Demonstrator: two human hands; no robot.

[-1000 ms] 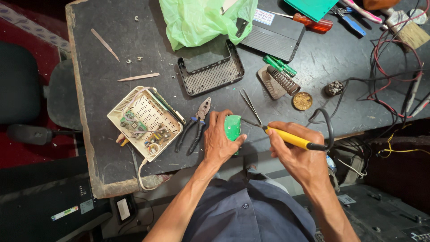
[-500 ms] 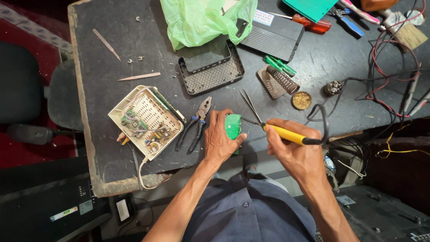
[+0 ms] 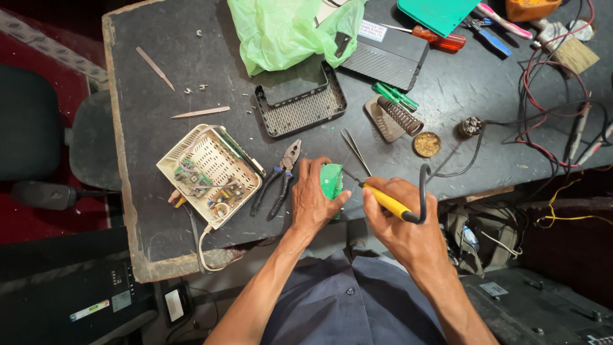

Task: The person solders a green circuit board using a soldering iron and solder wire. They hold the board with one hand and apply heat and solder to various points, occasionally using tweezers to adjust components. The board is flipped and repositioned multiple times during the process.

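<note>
Left hand [image 3: 313, 201] grip pinching green circuit board [image 3: 331, 182] on edge at the desk [image 3: 147, 128] front. Right hand [image 3: 399, 220] grip wrapped around yellow soldering iron [image 3: 383, 199], tip at board. Best kept braced, touching one joint only, clear of tweezers [image 3: 355, 150].

Both bare forearms reach up from the bottom of the view, out of the short sleeves of a dark blue shirt, and converge toward the near edge of the work surface. The left hand [image 3: 313, 201] lies back-up, its fingers curled forward and its thumb stretched out to the right, closed in a pinch. The right hand [image 3: 399, 220] sits just beside it, knuckles up, wrist bent slightly inward, its fingers wrapped in a pen-like grip. The two hands are close, thumbs almost meeting.
</note>
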